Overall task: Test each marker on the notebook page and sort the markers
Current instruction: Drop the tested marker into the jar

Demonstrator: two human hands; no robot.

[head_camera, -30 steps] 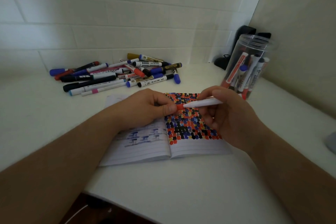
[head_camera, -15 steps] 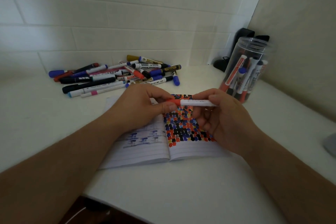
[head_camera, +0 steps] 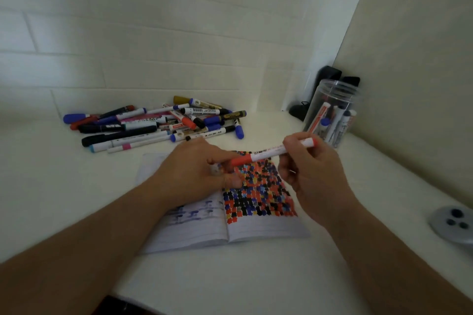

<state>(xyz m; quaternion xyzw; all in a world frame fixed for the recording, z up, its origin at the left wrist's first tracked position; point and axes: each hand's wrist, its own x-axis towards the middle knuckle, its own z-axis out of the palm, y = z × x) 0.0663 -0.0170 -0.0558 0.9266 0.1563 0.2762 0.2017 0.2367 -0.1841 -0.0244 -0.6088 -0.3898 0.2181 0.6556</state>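
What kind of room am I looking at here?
Likely a home desk corner: a white tabletop against a white brick wall, with an open notebook and a plastic jar of markers.

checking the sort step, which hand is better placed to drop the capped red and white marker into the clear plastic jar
Right, likely. The right hand already grips the red and white marker by its barrel and sits nearest the clear plastic jar. The left hand only touches the cap end, farther from it.

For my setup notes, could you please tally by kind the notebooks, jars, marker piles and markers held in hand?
notebook: 1
jar: 1
marker pile: 1
held marker: 1
Total: 4
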